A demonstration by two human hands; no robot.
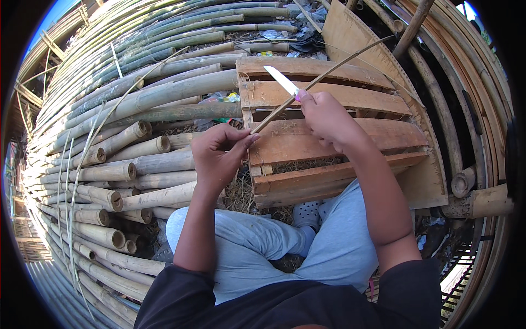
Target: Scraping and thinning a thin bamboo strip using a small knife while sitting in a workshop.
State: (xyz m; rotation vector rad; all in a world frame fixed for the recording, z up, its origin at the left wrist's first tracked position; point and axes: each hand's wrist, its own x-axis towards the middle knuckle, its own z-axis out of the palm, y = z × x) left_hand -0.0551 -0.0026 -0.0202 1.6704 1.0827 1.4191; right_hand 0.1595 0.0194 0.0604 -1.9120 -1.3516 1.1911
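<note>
My left hand (pixel 219 147) pinches the near end of a long, thin bamboo strip (pixel 346 61) between thumb and fingertips. From there the strip slants up and away to the far right, over a slatted wooden pallet (pixel 329 134). My right hand (pixel 329 119) is closed around a knife (pixel 280 80) with a white blade and a pink handle, mostly hidden in the fist. The blade points to the far left, and its base by the handle meets the strip. Whether my right fingers also touch the strip cannot be made out.
Stacked bamboo poles (pixel 164 104) fill the left and far side, several cut ends facing me. Thin split strips (pixel 71 203) lie across them at left. A brown board (pixel 361 38) leans beyond the pallet at right, near more poles (pixel 438 104). Plastic litter (pixel 279 35) lies at the back.
</note>
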